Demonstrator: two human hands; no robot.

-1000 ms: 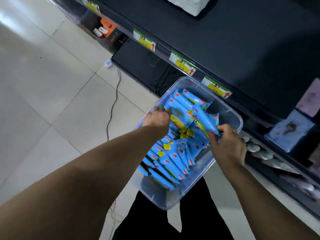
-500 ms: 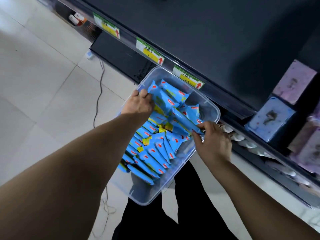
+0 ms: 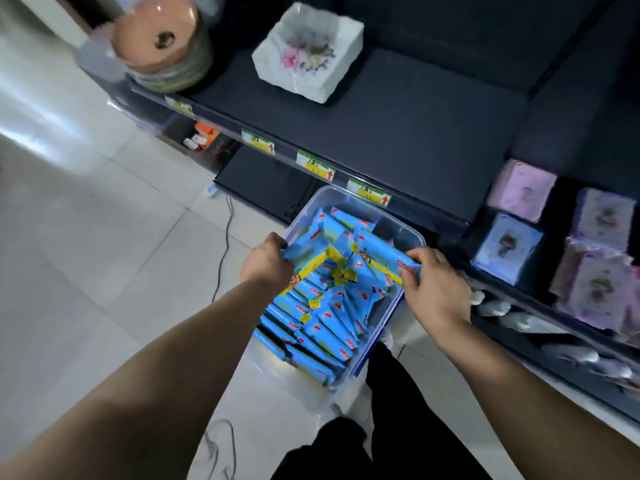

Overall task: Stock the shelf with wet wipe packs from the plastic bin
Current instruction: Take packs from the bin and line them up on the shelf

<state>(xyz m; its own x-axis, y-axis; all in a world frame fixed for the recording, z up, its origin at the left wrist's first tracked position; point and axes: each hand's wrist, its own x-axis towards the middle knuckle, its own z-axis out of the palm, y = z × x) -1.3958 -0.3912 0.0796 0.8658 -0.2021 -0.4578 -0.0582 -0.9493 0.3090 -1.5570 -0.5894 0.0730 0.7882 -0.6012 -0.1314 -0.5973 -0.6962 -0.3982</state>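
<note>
A clear plastic bin (image 3: 414, 237) stands on the floor below the dark shelf (image 3: 398, 133), filled with several blue wet wipe packs (image 3: 329, 320). My left hand (image 3: 266, 263) grips the left end of a bunch of packs (image 3: 349, 254) raised above the pile. My right hand (image 3: 433, 282) pinches the right end of that same bunch. Both hands hold it over the far half of the bin.
On the shelf sit a white tissue pack (image 3: 308, 51) and a stack of round plates (image 3: 162, 39) at the left. Purple and blue tissue packs (image 3: 554, 237) fill the right section. Price tags (image 3: 315, 164) line the shelf edge. A black cable (image 3: 225, 247) crosses the tiled floor.
The view has tilted up, bringing the shelf top into sight. Both hands have closed on the ends of a bunch of packs and lifted it above the pile.
</note>
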